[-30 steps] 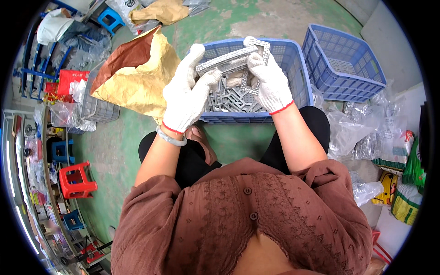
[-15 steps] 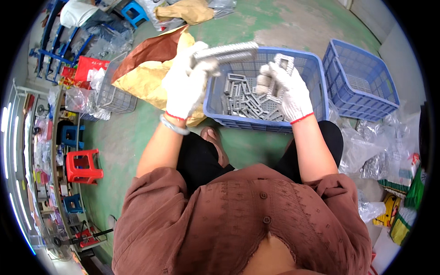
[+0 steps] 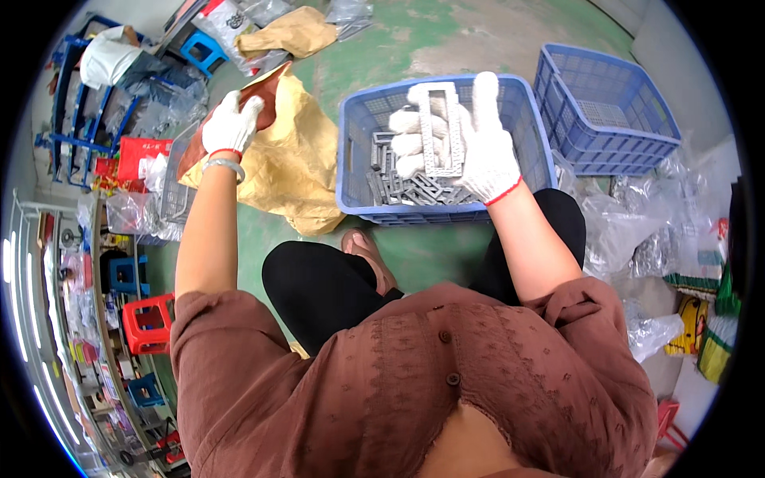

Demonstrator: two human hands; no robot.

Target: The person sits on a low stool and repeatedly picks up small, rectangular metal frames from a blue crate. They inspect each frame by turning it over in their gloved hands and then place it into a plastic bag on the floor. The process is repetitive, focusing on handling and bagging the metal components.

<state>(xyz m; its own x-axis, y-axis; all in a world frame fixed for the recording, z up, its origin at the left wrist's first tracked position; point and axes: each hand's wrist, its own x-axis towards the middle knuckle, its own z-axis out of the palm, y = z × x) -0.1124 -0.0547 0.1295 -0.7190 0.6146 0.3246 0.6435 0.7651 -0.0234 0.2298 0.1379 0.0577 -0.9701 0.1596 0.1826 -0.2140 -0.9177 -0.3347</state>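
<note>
Head view: right hand (image 3: 488, 155) palm-up and open, thumb off, grey rectangular frame (image 3: 457, 135) lying across its fingers above the blue crate (image 3: 446, 215); left hand (image 3: 232, 126) at the mouth of the paper sack (image 3: 299, 155), loosely open, thumb apart from fingers; can't tell whether it touches the paper; I'd bring the right thumb down on a rail before tilting; keep the sack mouth spread, clear of the frame's corners; lower parts gently, don't drop.
</note>
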